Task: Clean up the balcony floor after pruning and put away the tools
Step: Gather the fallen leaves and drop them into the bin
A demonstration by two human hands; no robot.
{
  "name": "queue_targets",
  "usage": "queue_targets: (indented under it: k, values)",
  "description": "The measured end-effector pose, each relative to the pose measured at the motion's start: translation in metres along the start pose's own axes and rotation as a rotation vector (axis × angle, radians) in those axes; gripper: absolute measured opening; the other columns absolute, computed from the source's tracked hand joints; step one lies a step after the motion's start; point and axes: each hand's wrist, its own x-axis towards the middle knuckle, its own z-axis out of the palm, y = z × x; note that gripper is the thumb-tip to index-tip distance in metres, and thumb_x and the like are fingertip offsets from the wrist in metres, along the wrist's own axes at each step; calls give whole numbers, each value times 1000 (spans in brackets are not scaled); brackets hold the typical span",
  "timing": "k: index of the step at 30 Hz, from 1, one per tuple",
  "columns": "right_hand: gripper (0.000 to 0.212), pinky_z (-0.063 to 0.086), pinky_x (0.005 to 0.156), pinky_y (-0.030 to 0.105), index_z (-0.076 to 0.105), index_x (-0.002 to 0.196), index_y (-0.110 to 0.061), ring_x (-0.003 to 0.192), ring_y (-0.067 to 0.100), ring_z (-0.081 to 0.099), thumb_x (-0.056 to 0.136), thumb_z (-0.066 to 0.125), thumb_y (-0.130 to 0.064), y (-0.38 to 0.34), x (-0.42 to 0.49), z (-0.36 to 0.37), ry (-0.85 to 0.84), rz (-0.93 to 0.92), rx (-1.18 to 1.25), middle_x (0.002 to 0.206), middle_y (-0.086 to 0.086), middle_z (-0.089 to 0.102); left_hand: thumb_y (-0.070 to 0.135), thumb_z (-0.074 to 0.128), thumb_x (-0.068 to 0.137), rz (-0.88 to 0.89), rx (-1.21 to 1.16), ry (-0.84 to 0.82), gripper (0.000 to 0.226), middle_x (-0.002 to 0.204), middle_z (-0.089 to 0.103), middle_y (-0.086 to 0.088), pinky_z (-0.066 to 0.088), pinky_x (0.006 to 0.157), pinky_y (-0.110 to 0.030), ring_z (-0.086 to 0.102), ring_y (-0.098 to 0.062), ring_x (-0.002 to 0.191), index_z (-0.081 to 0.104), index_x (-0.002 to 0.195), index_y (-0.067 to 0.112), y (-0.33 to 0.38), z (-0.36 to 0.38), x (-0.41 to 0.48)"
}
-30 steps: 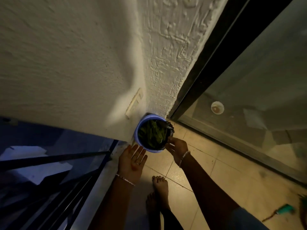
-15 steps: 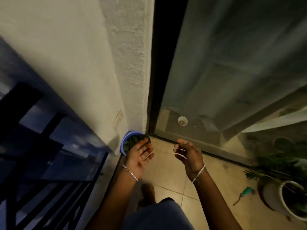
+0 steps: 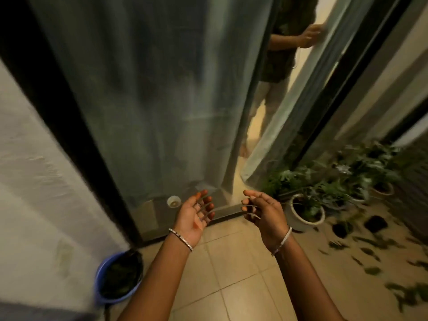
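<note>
bucket: round blue plastic bucket (image 3: pixel 99 282), on the beige tiled floor (image 3: pixel 231 274), lower left, in the corner where the rough white wall (image 3: pixel 34 181) meets the dark door frame
bucket contents: dark green plant cuttings (image 3: pixel 120 275), heaped close to the rim; blurred, no single leaf clear
pot: round white ceramic pot (image 3: pixel 293 220) holding a green leafy plant, on the floor just right of the right hand; more potted plants behind it, blurred
small pots: two small black pots (image 3: pixel 375 224) on the floor past the white pot; contents cannot tell
loose leaves: cut green leaves (image 3: pixel 370 249) scattered on the tiles at right, well apart from the bucket
left hand (image 3: pixel 194 214): raised, palm up, fingers spread; grip wide, holds nothing; thin silver bracelet at the wrist
right hand (image 3: pixel 261 212): raised beside the left, apart from it; fingers loosely curled, grip slack and empty
door: glass sliding door with grey-blue curtain (image 3: pixel 150 100); second person (image 3: pixel 278 54) in the gap, one hand on the door edge
</note>
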Motion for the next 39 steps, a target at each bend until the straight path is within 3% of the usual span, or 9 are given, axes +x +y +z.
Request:
queue_targets:
  k: [9, 16, 24, 28, 39]
  values:
    - [23, 49, 56, 24, 70, 103, -7, 63, 13, 64, 99, 47, -6, -59, -29, -176, 339, -134, 99, 75, 5, 69, 23, 54, 95, -194, 176, -304, 17, 82, 65, -1, 47, 67, -30, 58, -15, 72, 68, 96, 15, -106, 166, -6]
    - [23, 51, 56, 23, 69, 104, -8, 65, 16, 63, 99, 46, -6, -88, -57, -331, 544, -215, 204, 75, 3, 69, 23, 48, 99, -311, 295, -421, 22, 86, 64, -3, 47, 73, -31, 56, -17, 76, 68, 98, 14, -222, 266, -33]
    - [22, 49, 58, 26, 68, 103, -8, 66, 16, 62, 99, 47, -5, -83, -93, -475, 740, -238, 292, 76, 6, 67, 25, 46, 100, -443, 407, -488, 24, 86, 64, -3, 47, 77, -32, 58, -17, 77, 67, 101, 14, -344, 348, -33]
    - [21, 48, 63, 28, 69, 102, -8, 67, 15, 62, 99, 48, -7, -73, -101, -524, 828, -214, 353, 77, 6, 67, 23, 51, 97, -499, 467, -507, 20, 84, 65, -3, 47, 70, -30, 58, -15, 74, 67, 104, 13, -383, 370, -32]
    - [20, 50, 63, 28, 69, 102, -7, 65, 15, 62, 98, 50, -8, -59, -48, -638, 1055, -130, 493, 77, 6, 69, 23, 49, 98, -647, 615, -523, 22, 90, 64, -5, 47, 72, -32, 57, -17, 76, 68, 100, 12, -482, 474, 45]
